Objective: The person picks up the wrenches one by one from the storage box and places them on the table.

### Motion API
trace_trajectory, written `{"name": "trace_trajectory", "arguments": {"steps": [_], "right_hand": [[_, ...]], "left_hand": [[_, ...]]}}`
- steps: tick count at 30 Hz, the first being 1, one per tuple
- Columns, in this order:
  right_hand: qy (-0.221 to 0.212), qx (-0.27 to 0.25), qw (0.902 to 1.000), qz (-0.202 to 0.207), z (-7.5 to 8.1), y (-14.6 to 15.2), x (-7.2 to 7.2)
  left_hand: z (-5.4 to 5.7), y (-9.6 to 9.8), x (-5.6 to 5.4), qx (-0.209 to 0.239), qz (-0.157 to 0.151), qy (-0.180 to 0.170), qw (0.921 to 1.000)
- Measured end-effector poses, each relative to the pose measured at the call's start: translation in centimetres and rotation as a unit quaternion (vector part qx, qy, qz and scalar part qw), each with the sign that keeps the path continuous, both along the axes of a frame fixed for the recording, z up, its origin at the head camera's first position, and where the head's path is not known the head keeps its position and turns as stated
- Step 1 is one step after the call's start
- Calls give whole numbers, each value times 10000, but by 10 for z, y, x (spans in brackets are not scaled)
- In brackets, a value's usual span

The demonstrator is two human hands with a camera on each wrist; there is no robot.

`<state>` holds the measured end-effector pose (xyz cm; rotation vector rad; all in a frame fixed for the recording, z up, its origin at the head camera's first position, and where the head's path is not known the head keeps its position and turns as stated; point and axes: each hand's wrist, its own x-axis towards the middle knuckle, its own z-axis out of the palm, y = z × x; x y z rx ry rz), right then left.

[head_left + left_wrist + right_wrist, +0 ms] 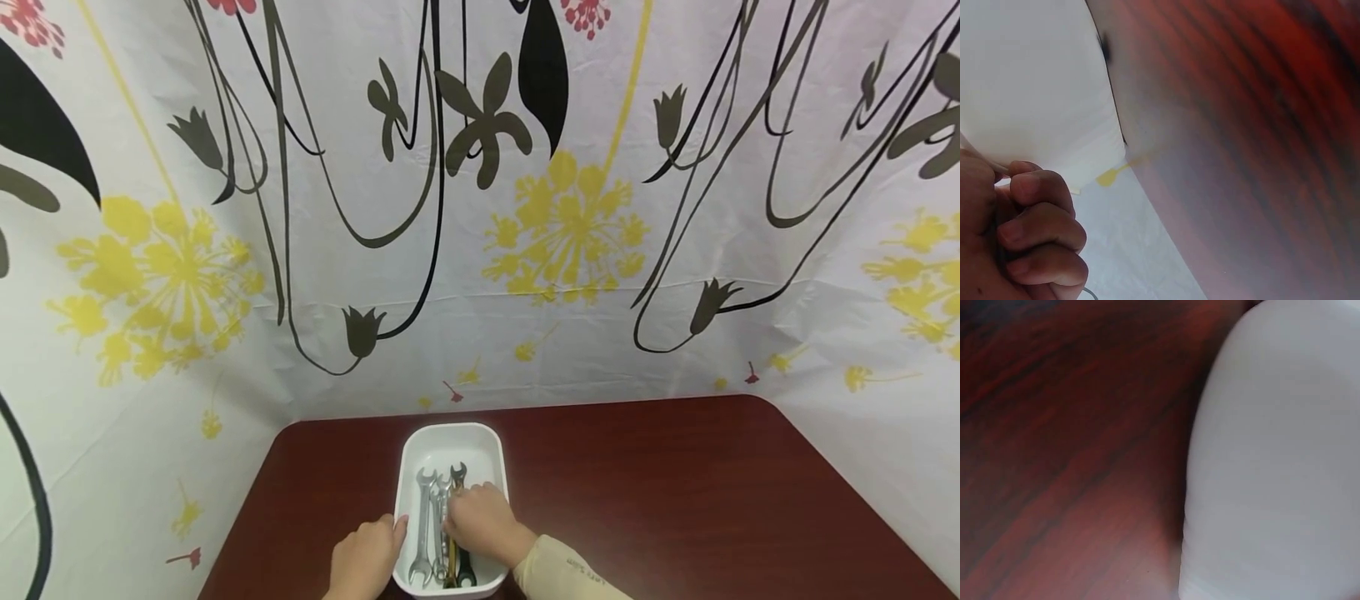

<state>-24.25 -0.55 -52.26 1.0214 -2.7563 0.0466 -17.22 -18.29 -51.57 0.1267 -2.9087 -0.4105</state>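
A white tray [450,437] holds several wrenches side by side, lengthwise. At the left lies a silver open-end wrench [423,525]; beside it is another silver wrench [438,533]. A gold-toned wrench [452,560] and a dark wrench [458,473] lie toward the right. My right hand [483,521] reaches over the tray's right side with curled fingers, gripping a wrench; the fingertips and the held part are hidden. My left hand [366,557] pinches the tray's left rim, its fingers [1047,228] curled under it in the left wrist view. The right wrist view shows no fingers.
The tray stands on a dark red-brown table [660,500], near its left side. A white cloth [465,250] with printed flowers hangs behind and around the table. A light beige sleeve [566,571] covers the right forearm.
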Motion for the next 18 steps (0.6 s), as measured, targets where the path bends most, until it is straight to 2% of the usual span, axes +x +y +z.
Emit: {"name": "trace_trajectory", "arguments": {"steps": [11, 18], "right_hand": [[-263, 481, 9971, -537, -5, -3, 0], [-137, 655, 9963, -537, -8, -4, 0]], "left_hand": [[0, 1, 1, -44, -36, -34, 10000], [-1, 0, 0, -50, -4, -12, 10000]]}}
